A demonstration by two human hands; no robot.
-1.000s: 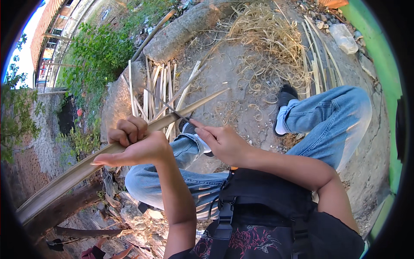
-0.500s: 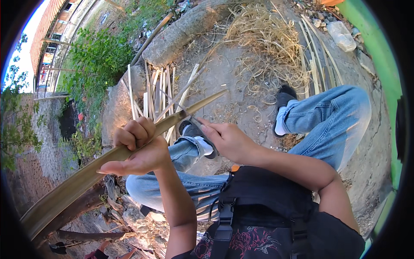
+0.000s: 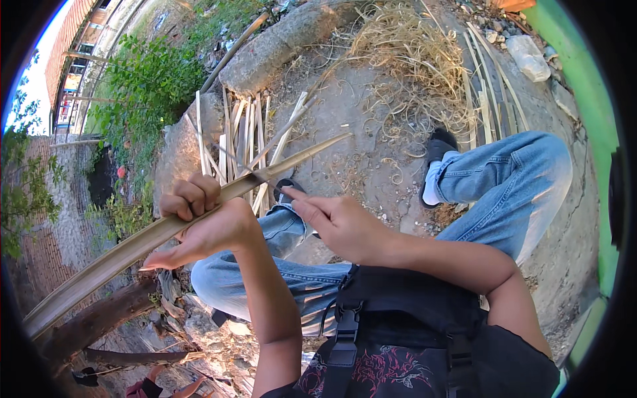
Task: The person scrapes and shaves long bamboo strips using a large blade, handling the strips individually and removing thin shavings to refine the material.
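A long, pale brown split stalk (image 3: 126, 253) slants from the lower left up to a tapered tip over the ground ahead. My left hand (image 3: 215, 222) is closed around it from below, fingers curled over the far edge and thumb pointing out to the left. In my right hand (image 3: 345, 225), closed with the forefinger extended, is a thin dark knife (image 3: 271, 183). Its blade lies across the stalk just beyond my left hand; motion blurs it, and my fingers hide the handle. My knees, in blue jeans, are spread on both sides.
Several pale strips (image 3: 249, 136) lean against a rock ahead, and others (image 3: 488, 106) lie at the right. Curly shavings (image 3: 411, 53) are heaped far ahead. A green wall (image 3: 574, 73) bounds the right; a dark log (image 3: 99, 318) lies lower left.
Both hands have shifted slightly; my left hand and the stalk moved a little left. The knife slid back along the stalk toward my left hand.
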